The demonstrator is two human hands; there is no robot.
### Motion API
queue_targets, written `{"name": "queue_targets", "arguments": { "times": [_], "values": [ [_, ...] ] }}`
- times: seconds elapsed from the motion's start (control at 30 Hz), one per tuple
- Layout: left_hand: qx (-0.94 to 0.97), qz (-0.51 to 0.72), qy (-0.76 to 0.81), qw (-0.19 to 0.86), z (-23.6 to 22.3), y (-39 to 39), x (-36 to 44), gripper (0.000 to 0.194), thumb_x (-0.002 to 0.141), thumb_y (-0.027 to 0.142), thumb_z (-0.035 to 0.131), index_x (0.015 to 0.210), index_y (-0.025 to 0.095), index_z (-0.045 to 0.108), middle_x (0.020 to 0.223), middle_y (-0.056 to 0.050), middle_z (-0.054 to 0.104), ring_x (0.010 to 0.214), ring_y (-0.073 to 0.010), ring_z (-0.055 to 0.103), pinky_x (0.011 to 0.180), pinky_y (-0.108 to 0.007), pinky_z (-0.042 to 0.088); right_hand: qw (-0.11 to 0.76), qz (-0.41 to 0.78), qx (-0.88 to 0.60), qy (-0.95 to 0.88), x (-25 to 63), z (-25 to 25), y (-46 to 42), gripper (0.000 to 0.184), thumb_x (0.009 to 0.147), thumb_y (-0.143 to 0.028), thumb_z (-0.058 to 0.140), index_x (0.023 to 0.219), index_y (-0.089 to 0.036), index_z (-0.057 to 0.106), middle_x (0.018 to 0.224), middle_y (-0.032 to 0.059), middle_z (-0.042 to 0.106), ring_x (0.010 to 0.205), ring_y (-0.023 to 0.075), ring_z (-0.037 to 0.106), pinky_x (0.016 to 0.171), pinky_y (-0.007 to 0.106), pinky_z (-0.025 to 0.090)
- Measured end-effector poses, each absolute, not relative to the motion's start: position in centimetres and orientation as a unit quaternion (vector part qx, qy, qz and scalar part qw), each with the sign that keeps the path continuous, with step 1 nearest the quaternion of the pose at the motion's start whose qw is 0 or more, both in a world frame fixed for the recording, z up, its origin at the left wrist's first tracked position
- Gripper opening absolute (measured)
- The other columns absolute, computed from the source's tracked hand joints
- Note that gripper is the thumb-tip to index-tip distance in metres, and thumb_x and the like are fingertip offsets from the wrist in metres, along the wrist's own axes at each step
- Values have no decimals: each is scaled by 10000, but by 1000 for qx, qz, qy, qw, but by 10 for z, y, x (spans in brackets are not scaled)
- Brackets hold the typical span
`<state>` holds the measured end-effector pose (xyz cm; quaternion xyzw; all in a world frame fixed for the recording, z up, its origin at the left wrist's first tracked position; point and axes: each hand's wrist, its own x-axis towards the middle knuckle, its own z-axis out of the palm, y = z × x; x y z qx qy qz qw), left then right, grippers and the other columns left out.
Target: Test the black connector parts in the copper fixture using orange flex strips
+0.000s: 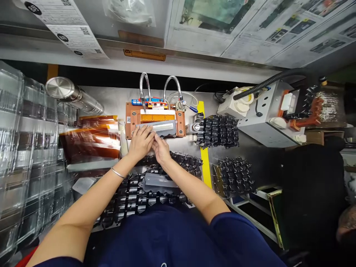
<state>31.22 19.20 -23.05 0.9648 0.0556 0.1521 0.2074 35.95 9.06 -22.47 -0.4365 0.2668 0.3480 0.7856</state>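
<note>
Both hands meet at the front edge of an orange-brown fixture [130,122] on the steel bench. My left hand [140,142] lies over the left end of a grey flat part [164,128] resting on the fixture, fingers curled onto it. My right hand [160,149] pinches the part's lower edge near its middle. A yellow strip [157,117] shows in the fixture just behind the part. A silver bangle [118,172] sits on my left wrist. Another grey part [160,183] lies on black trays under my right forearm.
Black moulded trays [217,131] stack right of the fixture and more [235,176] sit nearer. Amber film sheets [91,142] lie left, clear plastic trays [22,148] pile far left. A steel cylinder [71,94] and a grey box [264,115] stand behind. Two gooseneck tubes [172,83] arch over the fixture.
</note>
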Motion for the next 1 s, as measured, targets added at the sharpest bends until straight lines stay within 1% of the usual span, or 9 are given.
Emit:
{"name": "queue_targets", "arguments": {
  "times": [0.2,0.3,0.4,0.47,0.57,0.67,0.8,0.9,1.0],
  "values": [
    [963,157,15,220,-248,189,317,249,922,214,500,1098,206,676,1257,-128,643,1250,-280,529,1069,-542,360,781,372,-420,276,367,-230,81,193,718,-270,764,812,-171,627,779,0,724,725,123,677,780,277,568],
    [965,149,24,215,-253,196,336,239,927,227,498,1074,217,686,1257,-121,644,1243,-286,530,1048,-553,375,733,422,-470,253,386,-229,79,236,822,-383,676,819,-152,630,749,33,719,684,139,682,726,298,579],
    [966,141,47,213,-255,208,356,248,935,235,484,1075,221,689,1251,-121,648,1217,-287,547,1005,-538,419,622,506,-569,184,414,-224,68,386,865,-508,590,803,-131,639,740,87,716,623,164,674,623,317,574],
    [965,141,52,213,-258,214,363,256,941,248,480,1086,225,689,1248,-113,652,1208,-281,557,1000,-525,435,550,503,-660,95,438,-217,53,330,870,-460,594,824,-138,653,784,89,720,613,161,665,599,309,557],
    [964,145,52,215,-267,216,364,273,941,229,473,1119,238,679,1259,-87,650,1240,-258,542,1061,-523,404,400,345,-844,-91,482,-202,26,190,882,-304,563,878,-160,687,867,79,715,723,173,656,698,327,538],
    [961,155,61,221,-276,213,360,308,938,183,453,1159,230,663,1289,-84,633,1293,-245,503,1117,-530,349,181,113,-954,-211,528,-188,11,273,912,-276,479,1029,-145,689,1049,142,677,963,250,608,822,393,494],
    [957,150,65,238,-279,211,359,309,944,183,445,1159,208,665,1300,-115,621,1306,-268,491,1120,-557,335,-45,91,-955,-278,574,-181,19,287,910,-208,472,1080,-89,670,1096,213,640,1058,314,538,787,387,459],
    [958,146,62,239,-279,210,360,314,938,174,450,1166,206,663,1308,-119,615,1310,-270,487,1126,-554,330,-135,130,-934,-304,594,-181,29,282,901,-128,437,998,-89,699,1022,210,662,1051,318,527,773,378,434],
    [956,146,67,244,-275,210,360,304,941,188,446,1149,205,666,1301,-112,621,1305,-263,494,1131,-539,328,-146,107,-930,-321,605,-180,30,330,898,-89,390,1018,-76,697,1065,222,656,1073,318,512,804,399,420]
  ]
}}
